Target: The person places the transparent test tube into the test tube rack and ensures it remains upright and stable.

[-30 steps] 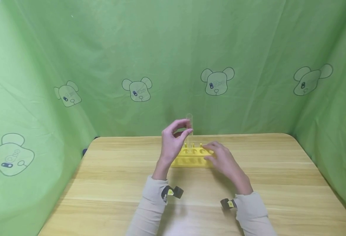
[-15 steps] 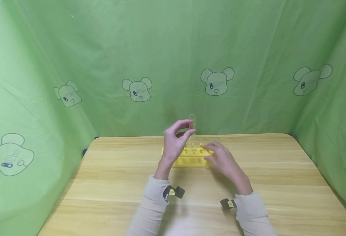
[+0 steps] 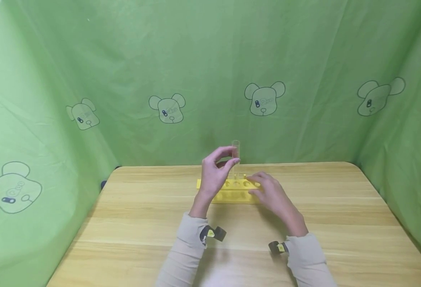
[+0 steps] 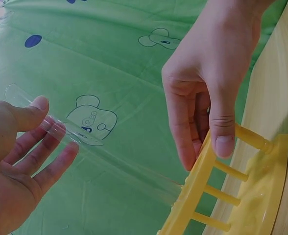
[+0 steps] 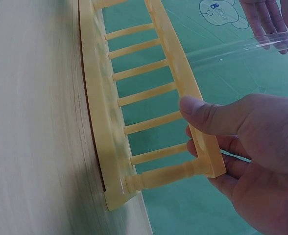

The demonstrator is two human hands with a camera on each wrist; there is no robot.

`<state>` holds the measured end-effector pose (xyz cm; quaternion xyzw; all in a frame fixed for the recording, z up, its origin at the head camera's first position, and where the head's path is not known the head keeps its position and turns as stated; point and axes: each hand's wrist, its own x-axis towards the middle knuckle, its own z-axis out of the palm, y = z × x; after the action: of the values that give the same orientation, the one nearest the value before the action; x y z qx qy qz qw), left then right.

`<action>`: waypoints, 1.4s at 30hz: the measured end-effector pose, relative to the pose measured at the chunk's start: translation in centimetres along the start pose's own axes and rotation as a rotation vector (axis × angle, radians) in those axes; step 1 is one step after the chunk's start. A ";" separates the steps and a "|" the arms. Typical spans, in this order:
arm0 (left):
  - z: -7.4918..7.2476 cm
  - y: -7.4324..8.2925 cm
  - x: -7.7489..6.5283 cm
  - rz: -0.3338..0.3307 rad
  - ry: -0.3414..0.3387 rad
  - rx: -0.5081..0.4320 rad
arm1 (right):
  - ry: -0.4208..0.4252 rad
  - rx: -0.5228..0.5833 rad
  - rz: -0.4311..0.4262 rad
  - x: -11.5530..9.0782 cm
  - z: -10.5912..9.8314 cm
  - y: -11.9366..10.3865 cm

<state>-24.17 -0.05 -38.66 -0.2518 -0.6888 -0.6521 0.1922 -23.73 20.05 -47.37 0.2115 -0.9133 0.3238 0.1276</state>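
Note:
A clear test tube (image 3: 236,149) stands nearly upright above the yellow test tube rack (image 3: 228,195). My left hand (image 3: 214,171) pinches the tube near its upper end between thumb and fingers. The tube's lower end (image 4: 166,183) is right at the holes in the rack's top bar. With thumb in front and fingers behind, my right hand (image 3: 271,195) grips the right end of that top bar, as the right wrist view shows its thumb (image 5: 198,110) on the bar. Thin yellow pegs (image 5: 144,93) join the bar to the base.
The rack stands on a wood-grain table (image 3: 142,239) near its back edge. Green cloth (image 3: 210,59) printed with bear heads hangs behind and at both sides. A small black camera (image 3: 219,234) sits on the left wrist, another (image 3: 276,248) on the right.
My left hand has shifted slightly right with the test tube, and the tube's top sits a little lower. The right hand and the rack have stayed in place.

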 end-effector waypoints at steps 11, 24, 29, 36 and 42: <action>0.0 0.7 -0.5 0.022 -0.015 -0.003 | 0.005 -0.005 -0.007 0.1 0.0 0.2; 0.1 -0.5 -1.0 -0.016 -0.007 -0.011 | 0.001 -0.003 -0.008 0.1 0.1 0.1; 0.1 -0.6 -1.2 -0.017 -0.016 -0.018 | 0.000 -0.004 0.006 0.1 0.1 0.2; 0.1 -0.7 -1.4 -0.021 -0.020 -0.031 | -0.003 -0.004 0.010 0.1 0.1 0.2; 0.2 -0.9 -1.4 -0.022 -0.023 -0.037 | 0.002 -0.009 0.004 0.1 0.2 0.2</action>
<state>-23.55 0.03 -40.28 -0.2552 -0.6814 -0.6639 0.1727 -23.96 20.07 -47.56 0.2090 -0.9150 0.3201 0.1291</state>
